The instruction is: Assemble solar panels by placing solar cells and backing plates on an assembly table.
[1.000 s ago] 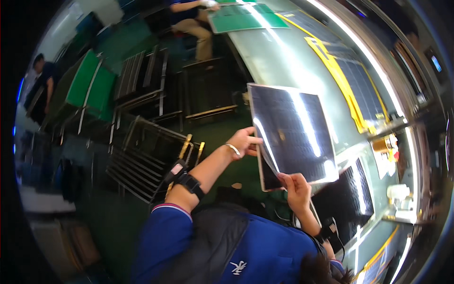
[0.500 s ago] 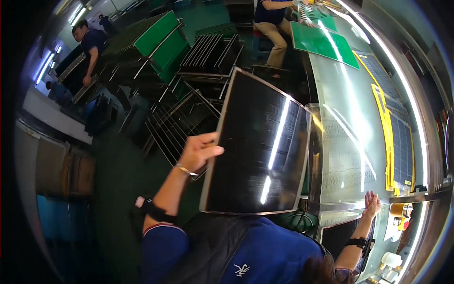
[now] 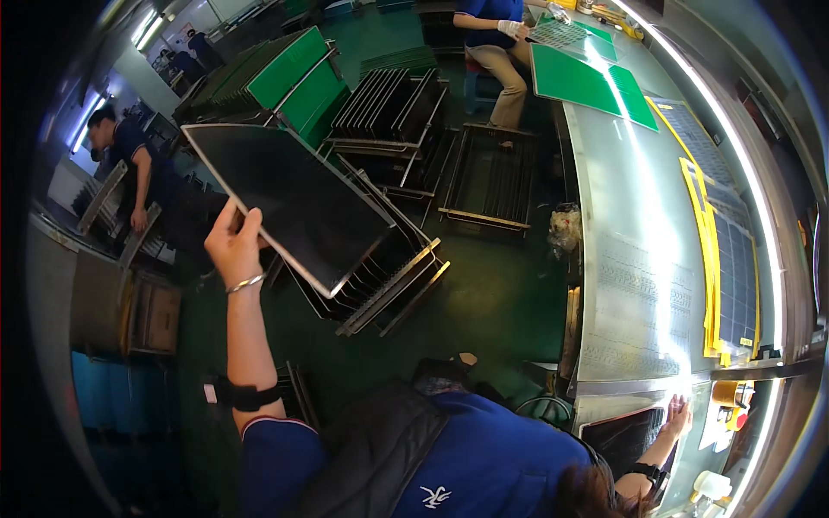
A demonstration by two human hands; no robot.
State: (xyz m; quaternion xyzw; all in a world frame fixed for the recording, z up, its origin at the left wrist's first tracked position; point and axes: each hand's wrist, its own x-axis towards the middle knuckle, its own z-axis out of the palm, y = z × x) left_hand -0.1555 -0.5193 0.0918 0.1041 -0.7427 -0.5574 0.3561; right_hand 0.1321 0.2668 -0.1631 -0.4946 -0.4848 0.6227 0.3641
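My left hand point(image 3: 235, 245) pinches the edge of a thin black panel point(image 3: 294, 200) with a pale border, thumb on its near side. The panel is tilted over a wire rack point(image 3: 406, 285) on the floor; its lower end overlaps the slots, and I cannot tell whether it touches them. At the lower right, my right hand point(image 3: 680, 418) is at the edge of another dark panel point(image 3: 623, 442) lying on the bench. Its fingers are stretched out in the glare; whether they touch that panel is unclear.
A glass-topped bench point(image 3: 635, 285) runs along the right, with yellow-edged dark sheets point(image 3: 734, 259) and a green panel point(image 3: 587, 85) on it. Stacked racks point(image 3: 389, 104) hold panels ahead. A seated co-worker point(image 3: 496, 43) is at the far bench, another person point(image 3: 138, 164) at left.
My left hand has swung the black panel left and away from my body, over the rack. My right hand has come down to the dark panel on the bench.
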